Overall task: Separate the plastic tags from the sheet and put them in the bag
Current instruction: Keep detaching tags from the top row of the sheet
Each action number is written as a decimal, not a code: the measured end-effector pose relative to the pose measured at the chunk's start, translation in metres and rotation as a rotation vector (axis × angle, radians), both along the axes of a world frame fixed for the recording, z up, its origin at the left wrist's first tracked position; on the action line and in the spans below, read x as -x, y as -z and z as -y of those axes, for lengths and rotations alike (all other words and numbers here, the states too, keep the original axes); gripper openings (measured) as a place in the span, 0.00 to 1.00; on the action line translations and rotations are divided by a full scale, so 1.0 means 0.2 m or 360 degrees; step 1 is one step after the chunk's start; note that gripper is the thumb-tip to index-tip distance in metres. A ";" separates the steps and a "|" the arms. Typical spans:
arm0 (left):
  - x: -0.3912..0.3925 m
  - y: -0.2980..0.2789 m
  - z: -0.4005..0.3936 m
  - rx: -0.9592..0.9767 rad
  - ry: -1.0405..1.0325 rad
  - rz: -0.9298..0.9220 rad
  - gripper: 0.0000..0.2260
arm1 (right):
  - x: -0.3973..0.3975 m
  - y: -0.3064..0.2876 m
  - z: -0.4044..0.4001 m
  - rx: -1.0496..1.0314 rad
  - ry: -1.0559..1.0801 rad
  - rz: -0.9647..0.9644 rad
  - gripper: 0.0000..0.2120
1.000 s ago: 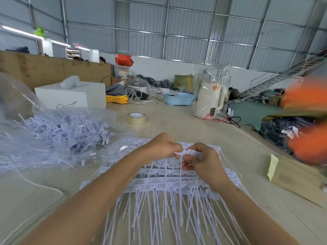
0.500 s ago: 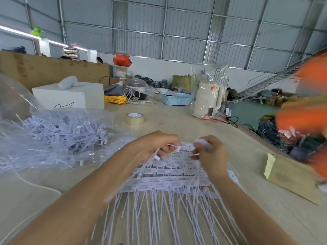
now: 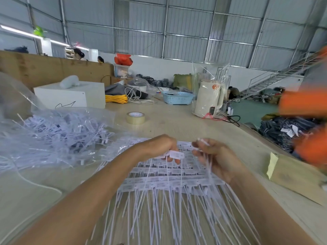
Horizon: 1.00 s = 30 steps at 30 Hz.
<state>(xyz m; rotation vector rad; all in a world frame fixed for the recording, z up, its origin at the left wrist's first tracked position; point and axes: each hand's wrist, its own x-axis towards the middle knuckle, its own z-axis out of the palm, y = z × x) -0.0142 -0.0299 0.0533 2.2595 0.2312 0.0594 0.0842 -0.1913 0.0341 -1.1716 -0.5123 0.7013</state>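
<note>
While your left hand pinches a white rectangular plastic tag above the sheet of joined white tags on the pale wooden table, your right hand grasps several thin tag tails. Just left lies the clear plastic bag, heaped with loose tags.

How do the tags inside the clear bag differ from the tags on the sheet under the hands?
The tags in the clear bag lie loose and crisscrossed in a heap; the tags on the sheet sit in joined rows, their tails running toward the person. The bag tags lie under clear film at the left; the sheet tags lie bare on the table, where the left hand and right hand grip some. Both are white, with thin tails.
</note>
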 end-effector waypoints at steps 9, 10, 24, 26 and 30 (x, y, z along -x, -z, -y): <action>-0.01 0.01 0.02 -0.0348 0.0103 -0.0122 0.03 | 0.12 0.09 -0.09 0.0347 -0.0006 0.0722 0.04; -0.01 0.01 0.01 -0.0327 0.0087 -0.0097 0.03 | 0.11 0.09 -0.09 0.0346 0.0068 0.0775 0.04; -0.05 0.06 -0.04 -0.0178 -0.0094 0.0285 0.06 | 0.09 0.07 -0.07 0.0383 0.0231 0.0927 0.02; -0.05 0.06 -0.01 -0.0107 -0.0108 0.0285 0.07 | 0.09 0.07 -0.07 0.0398 0.0285 0.0988 0.04; -0.04 0.02 0.01 0.0136 -0.0208 0.0207 0.10 | 0.12 0.05 -0.09 0.0464 0.0405 0.1055 0.05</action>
